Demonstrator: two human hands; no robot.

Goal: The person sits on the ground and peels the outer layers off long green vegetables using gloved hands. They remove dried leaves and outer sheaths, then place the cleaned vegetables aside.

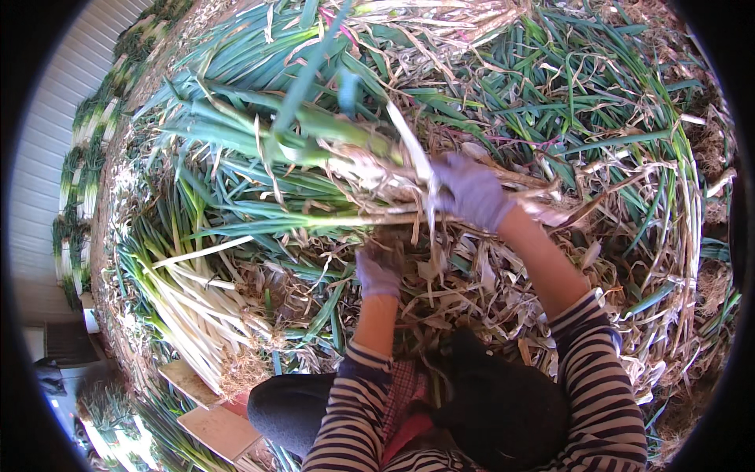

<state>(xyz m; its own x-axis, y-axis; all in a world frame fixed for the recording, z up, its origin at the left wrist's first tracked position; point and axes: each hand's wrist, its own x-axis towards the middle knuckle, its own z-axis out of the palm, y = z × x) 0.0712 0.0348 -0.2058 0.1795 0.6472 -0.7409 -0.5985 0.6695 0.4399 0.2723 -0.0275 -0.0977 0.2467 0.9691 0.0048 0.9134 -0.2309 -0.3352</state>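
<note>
My right hand point(472, 192), in a lavender glove and blurred by motion, has its fingers curled on a pale leaf strip point(410, 141) of a long green onion. My left hand point(377, 274), gloved the same way, is lower and nearer to me, beside a dark brown clump point(390, 239); blur hides whether its fingers hold anything. Just beyond both hands, a pile of untrimmed green onions point(259, 135) points its blue-green leaves to the left. One thin green onion stalk point(354, 220) lies across between the hands.
Cleaned green onions point(200, 307) with white stalks and roots lie at left, near tan boards point(218, 430). Dry husks point(495, 283) cover the ground before me. Loose green leaves point(554, 94) spread at far right. Bundled onions point(88, 159) line a pale ribbed wall point(59, 100).
</note>
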